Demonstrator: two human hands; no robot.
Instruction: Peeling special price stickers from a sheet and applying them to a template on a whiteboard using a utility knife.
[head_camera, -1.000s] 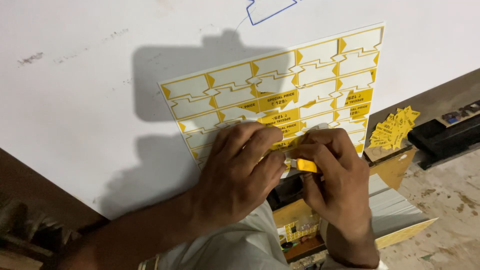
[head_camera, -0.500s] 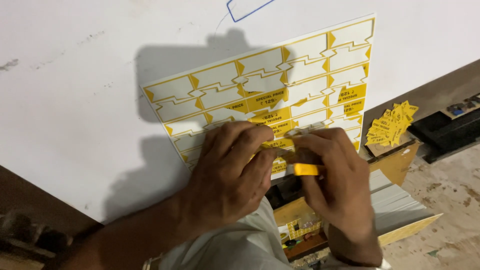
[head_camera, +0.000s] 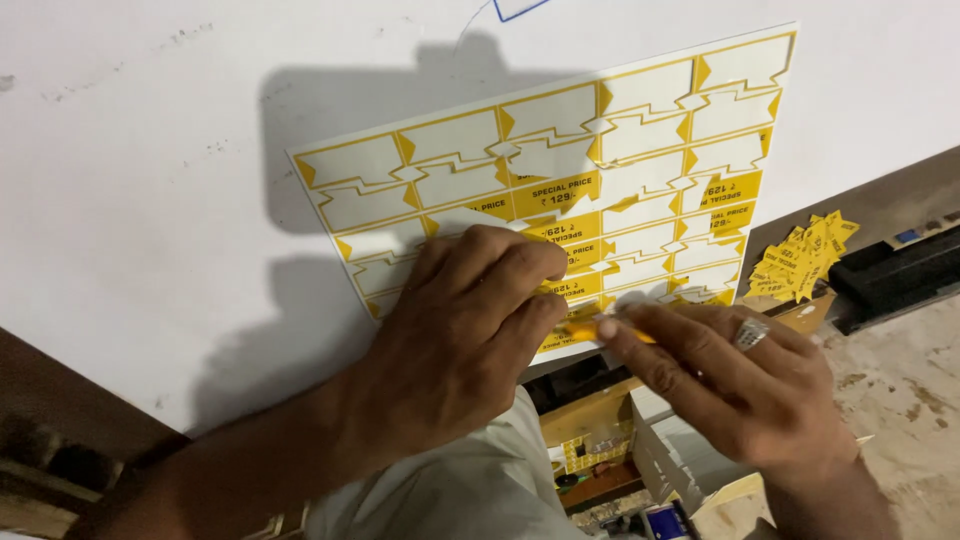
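A yellow and white sticker sheet (head_camera: 560, 170) lies on a white table (head_camera: 150, 150), most of its shaped labels peeled away and a few yellow ones left near the middle. My left hand (head_camera: 450, 340) presses flat on the sheet's near edge, fingers curled. My right hand (head_camera: 740, 385), with a ring on one finger, pinches a small yellow sticker (head_camera: 610, 330) at the sheet's near edge, right beside my left fingertips.
A pile of peeled yellow stickers (head_camera: 800, 258) lies on a brown surface at the right, next to a black device (head_camera: 900, 275). Below the table edge stand open cardboard boxes (head_camera: 640, 440) with white stacks and small items. A dusty floor (head_camera: 900, 400) shows at the right.
The view has shifted so the sheet sits higher and further left. My right hand has slid right and lower along the sheet's near edge with the yellow sticker; my left hand stays pressed down.
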